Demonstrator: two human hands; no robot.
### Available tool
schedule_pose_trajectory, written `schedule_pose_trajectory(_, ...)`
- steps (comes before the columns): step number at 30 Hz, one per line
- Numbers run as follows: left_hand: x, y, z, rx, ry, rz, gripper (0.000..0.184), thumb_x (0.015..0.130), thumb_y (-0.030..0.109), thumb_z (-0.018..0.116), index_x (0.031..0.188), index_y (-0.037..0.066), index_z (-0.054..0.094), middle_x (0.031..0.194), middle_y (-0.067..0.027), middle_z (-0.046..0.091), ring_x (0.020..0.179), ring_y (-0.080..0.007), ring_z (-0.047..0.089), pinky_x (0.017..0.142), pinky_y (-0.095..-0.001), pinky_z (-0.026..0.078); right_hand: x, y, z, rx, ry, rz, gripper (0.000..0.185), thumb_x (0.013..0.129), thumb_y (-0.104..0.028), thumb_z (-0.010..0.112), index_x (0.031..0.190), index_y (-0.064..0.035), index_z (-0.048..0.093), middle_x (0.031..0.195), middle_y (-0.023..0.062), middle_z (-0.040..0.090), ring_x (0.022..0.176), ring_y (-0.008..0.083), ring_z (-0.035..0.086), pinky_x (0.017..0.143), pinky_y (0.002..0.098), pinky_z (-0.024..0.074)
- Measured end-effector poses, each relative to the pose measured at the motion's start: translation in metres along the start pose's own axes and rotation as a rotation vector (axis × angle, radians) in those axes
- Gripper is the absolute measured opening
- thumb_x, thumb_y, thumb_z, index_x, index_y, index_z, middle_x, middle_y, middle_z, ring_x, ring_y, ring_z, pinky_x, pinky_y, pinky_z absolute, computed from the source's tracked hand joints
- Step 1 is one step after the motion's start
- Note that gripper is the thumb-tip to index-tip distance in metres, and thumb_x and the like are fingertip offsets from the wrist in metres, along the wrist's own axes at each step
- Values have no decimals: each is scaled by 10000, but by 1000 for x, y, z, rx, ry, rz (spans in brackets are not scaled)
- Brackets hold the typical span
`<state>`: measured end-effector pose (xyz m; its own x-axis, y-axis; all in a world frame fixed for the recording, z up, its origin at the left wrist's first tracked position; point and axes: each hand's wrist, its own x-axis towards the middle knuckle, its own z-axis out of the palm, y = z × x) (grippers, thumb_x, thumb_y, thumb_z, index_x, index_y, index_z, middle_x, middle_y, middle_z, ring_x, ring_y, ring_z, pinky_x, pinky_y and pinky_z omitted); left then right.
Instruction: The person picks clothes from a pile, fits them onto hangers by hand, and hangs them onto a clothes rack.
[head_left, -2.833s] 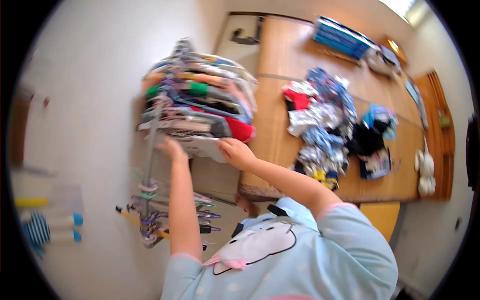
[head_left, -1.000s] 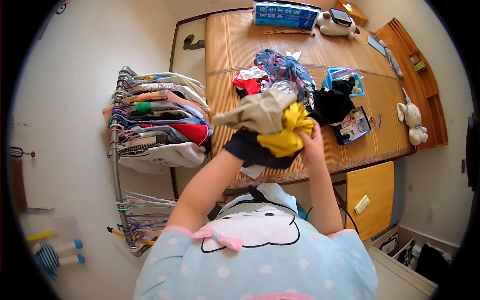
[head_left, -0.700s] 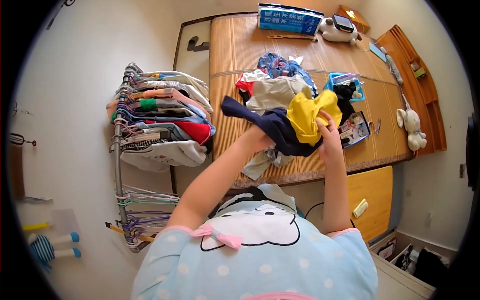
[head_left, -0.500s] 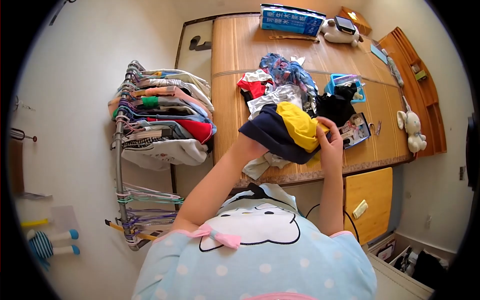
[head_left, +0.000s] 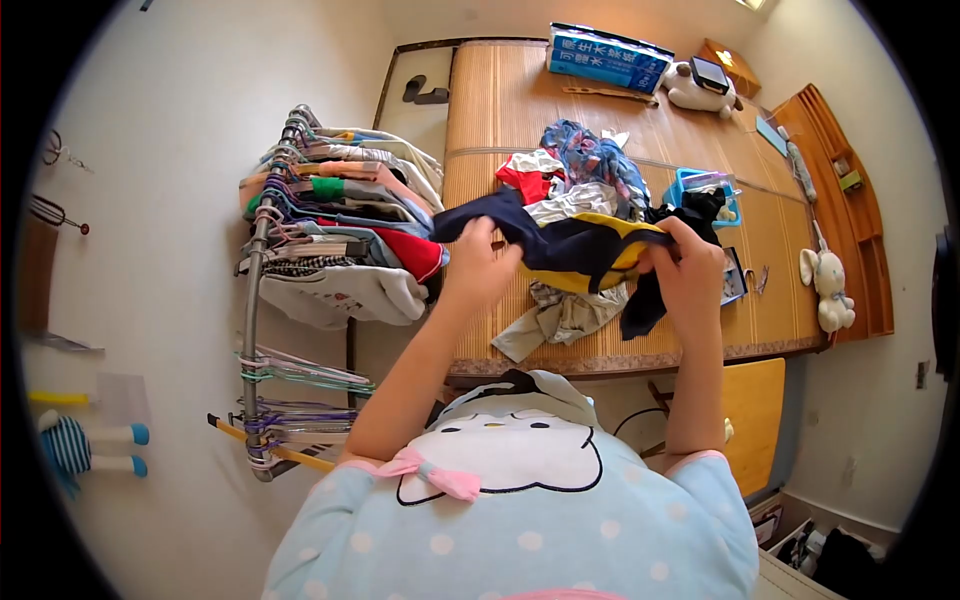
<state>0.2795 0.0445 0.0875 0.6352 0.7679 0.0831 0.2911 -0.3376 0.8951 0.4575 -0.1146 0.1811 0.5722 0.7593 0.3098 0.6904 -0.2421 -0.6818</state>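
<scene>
Stretched between my two hands is a navy and yellow garment (head_left: 565, 248), held above the near part of the mat-covered bed. My left hand (head_left: 483, 262) pinches its navy part on the left. At the right end, my right hand (head_left: 688, 265) grips it by the edge, thumb and fingers together. Behind it lies a pile of clothes (head_left: 590, 155) in blue, red and white. A beige garment (head_left: 565, 318) is crumpled just below it, near the bed's front edge. Black clothing (head_left: 700, 215) shows beyond my right hand.
Left of the bed stands a metal rack (head_left: 252, 330) with hung clothes (head_left: 350, 215) and bare hangers (head_left: 310, 370). A blue basket (head_left: 688, 185), a blue paper package (head_left: 608, 58) and a plush toy (head_left: 828, 290) are on the bed. A wooden stool (head_left: 752, 415) stands at the right.
The beige garment has gone from my hands to the bed. The navy and yellow garment, bunched before, is now spread wide between my hands, which have moved apart and up.
</scene>
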Motion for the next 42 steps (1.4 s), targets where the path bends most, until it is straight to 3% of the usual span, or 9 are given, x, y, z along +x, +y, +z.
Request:
schedule_pose_trajectory(6, -31, 71, 27, 159, 505, 704, 244, 780, -15, 673, 965, -10, 514, 879, -103, 594, 836, -162, 611, 755, -294, 489, 3, -35, 12, -47, -79, -14, 181, 762, -198, 724, 792, -31, 662, 600, 115, 602, 536, 256, 614, 516, 315, 461)
schedule_pose_trajectory(11, -13, 49, -22, -52, 75, 321, 173, 805, -2, 642, 967, 5, 583, 804, -114, 631, 744, -197, 636, 695, -292, 499, 12, -24, 1, -310, -75, -160, 171, 701, -175, 758, 797, -56, 681, 755, 84, 623, 707, 246, 634, 626, 346, 489)
schedule_pose_trajectory(13, -6, 46, -41, 130, 78, 361, 175, 844, 3, 584, 1017, 7, 611, 833, -153, 666, 746, -224, 651, 681, -290, 495, 26, 0, 11, -496, 139, -642, 187, 694, -127, 762, 808, -34, 646, 808, 109, 609, 782, 285, 628, 654, 336, 489)
schedule_pose_trajectory(18, 3, 57, -68, 280, 313, 447, 161, 852, 31, 581, 1011, 8, 600, 833, -155, 657, 751, -281, 652, 673, -308, 491, 36, 26, 24, 9, -399, -50, 265, 738, 34, 659, 937, -30, 494, 812, 108, 634, 787, 266, 634, 763, 335, 500)
schedule_pose_trajectory(23, -14, 65, -78, 153, 321, 536, 153, 843, 72, 586, 990, 29, 582, 788, -166, 623, 728, -331, 623, 673, -370, 485, 22, -27, -4, 193, -146, -325, 267, 727, 97, 553, 979, 10, 569, 914, 132, 673, 880, 253, 666, 848, 323, 489)
schedule_pose_trajectory(27, -6, -33, -58, 516, 27, 206, 88, 814, 58, 581, 879, 7, 551, 833, -201, 589, 814, -406, 584, 688, -453, 461, 20, 37, 36, -288, -757, -266, 242, 771, -8, 549, 1003, 30, 603, 837, 252, 625, 809, 441, 587, 741, 392, 497)
schedule_pose_trajectory(33, -82, -40, -33, 337, 339, 294, 168, 716, -8, 625, 876, 12, 580, 839, -172, 590, 804, -380, 569, 754, -452, 429, 11, 5, 47, 223, -990, -168, 153, 806, 34, 588, 958, 40, 608, 689, -6, 532, 585, 42, 472, 532, 219, 390)
schedule_pose_trajectory(38, -134, -70, -1, -107, 44, -139, 174, 788, 65, 556, 924, -12, 633, 820, -228, 639, 798, -389, 633, 716, -446, 494, 16, -32, 126, 706, -1353, 43, 267, 932, -236, 583, 913, 27, 627, 722, 56, 627, 681, 128, 626, 621, 249, 475)
schedule_pose_trajectory(42, -173, -63, -3, -88, -137, -183, 244, 782, 68, 539, 1001, 46, 643, 964, -209, 640, 948, -373, 601, 835, -440, 458, -25, -98, 243, 579, -1548, -248, 352, 953, -231, 569, 1238, -29, 525, 1123, 65, 598, 1046, 174, 578, 894, 295, 446)
